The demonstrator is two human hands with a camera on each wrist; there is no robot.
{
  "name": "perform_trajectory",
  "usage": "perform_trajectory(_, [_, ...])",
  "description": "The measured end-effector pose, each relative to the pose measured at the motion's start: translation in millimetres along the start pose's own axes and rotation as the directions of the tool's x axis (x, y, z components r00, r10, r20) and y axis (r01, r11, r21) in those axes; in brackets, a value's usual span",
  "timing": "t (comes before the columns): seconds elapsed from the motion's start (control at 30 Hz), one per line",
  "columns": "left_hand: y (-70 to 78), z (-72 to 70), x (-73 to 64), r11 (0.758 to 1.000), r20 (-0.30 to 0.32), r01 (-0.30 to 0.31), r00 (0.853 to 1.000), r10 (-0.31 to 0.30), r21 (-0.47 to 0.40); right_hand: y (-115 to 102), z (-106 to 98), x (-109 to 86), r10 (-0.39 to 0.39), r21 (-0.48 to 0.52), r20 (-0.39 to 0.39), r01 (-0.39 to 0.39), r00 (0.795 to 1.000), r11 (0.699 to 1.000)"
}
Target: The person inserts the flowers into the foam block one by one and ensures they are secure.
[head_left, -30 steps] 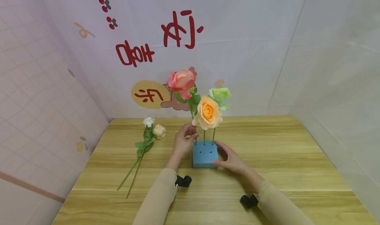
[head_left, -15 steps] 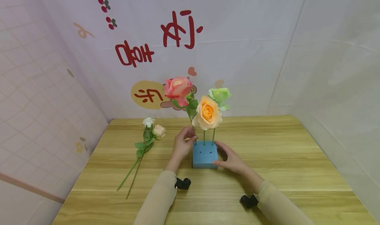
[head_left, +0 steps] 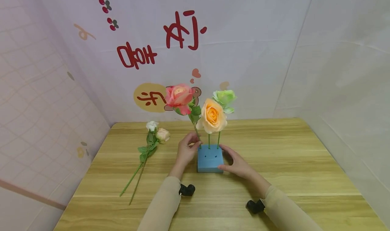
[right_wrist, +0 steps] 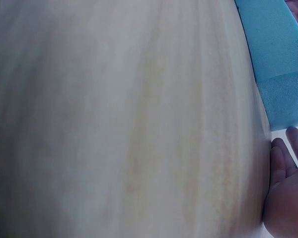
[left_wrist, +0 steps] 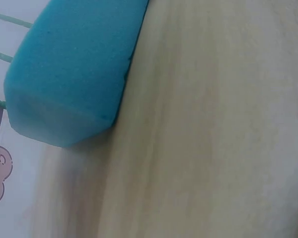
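Observation:
In the head view my left hand (head_left: 186, 149) pinches the stem of a pink rose (head_left: 180, 97) low down, at the back left hole of a blue foam block (head_left: 210, 161). The rose leans left. My right hand (head_left: 239, 163) holds the block's right side, thumb at the front corner and a finger at the back one. An orange rose (head_left: 212, 115) and a light green flower (head_left: 224, 97) stand upright in the back row. Two holes show in front of them. The left wrist view has the foam block (left_wrist: 79, 64) close up; the right wrist view shows right-hand fingers (right_wrist: 278, 166) beside it.
On the wooden table (head_left: 283, 149), to the left, lie a white flower (head_left: 152, 125) and a cream rose (head_left: 163, 134) with crossing stems. A printed cloth (head_left: 250, 38) hangs behind the table, and pale cloth sides flank it.
The pink rose's head has tilted left and come lower, its stem staying at the back left hole. My left hand has shifted slightly left and down; my right hand keeps its place on the block.

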State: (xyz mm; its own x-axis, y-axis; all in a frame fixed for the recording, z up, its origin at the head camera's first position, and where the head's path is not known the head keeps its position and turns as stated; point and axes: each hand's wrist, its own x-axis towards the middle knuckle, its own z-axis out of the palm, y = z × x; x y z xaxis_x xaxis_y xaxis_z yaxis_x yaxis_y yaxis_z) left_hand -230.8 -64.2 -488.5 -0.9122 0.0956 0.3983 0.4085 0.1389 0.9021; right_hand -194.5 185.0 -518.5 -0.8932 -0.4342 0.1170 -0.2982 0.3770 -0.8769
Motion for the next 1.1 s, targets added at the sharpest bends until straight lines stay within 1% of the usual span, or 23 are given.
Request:
perform_trajectory(0.13, [-1.3, 0.8, 0.0, 1.0, -0.002, -0.009, 1.0, 0.009, -0.002, 0, 0, 0.3, -0.001, 0.003, 0.003, 0.001, 1.0, 1.0])
perform_trajectory(0.23, [2.5, 0.9, -0.4, 1.0, 0.002, -0.011, 1.0, 0.011, -0.001, 1, 0, 0.6, -0.001, 0.001, 0.003, 0.001, 1.0, 1.0])
perform_trajectory(0.37, [22.9, -1.7, -3.7, 1.0, 0.013, -0.001, 1.0, 0.001, -0.013, 2, 1, 0.7, -0.004, 0.007, 0.004, 0.004, 1.0, 1.0])
perform_trajectory(0.47, [33.0, -3.1, -6.0, 0.999, 0.013, -0.009, 1.0, 0.009, -0.039, 2, 1, 0.8, -0.011, 0.012, 0.006, 0.011, 1.0, 1.0])
perform_trajectory(0.6, [31.5, -3.4, -6.4, 0.998, 0.01, -0.016, 1.0, 0.017, -0.053, 4, 1, 1.3, -0.012, 0.005, 0.004, 0.012, 1.0, 1.0])
perform_trajectory(0.77, [35.5, -5.7, -9.0, 1.0, 0.007, 0.012, 1.0, -0.012, -0.026, 2, 1, 1.1, -0.002, 0.001, 0.003, 0.002, 1.0, 1.0])
perform_trajectory(0.93, [39.4, -8.2, -11.8, 0.999, -0.036, 0.042, 0.998, -0.041, 0.023, 0, 1, 0.4, -0.003, -0.004, 0.004, 0.003, 1.0, 1.0])
perform_trajectory(1.03, [36.9, -10.0, -12.8, 0.997, -0.056, 0.051, 0.997, -0.048, 0.05, 0, 1, 0.1, -0.006, -0.003, 0.003, 0.006, 1.0, 1.0])
perform_trajectory(1.1, [27.0, -10.9, -12.3, 0.997, -0.057, 0.054, 0.997, -0.05, 0.06, 0, 1, 0.1, -0.006, -0.007, 0.0, 0.006, 1.0, 1.0])
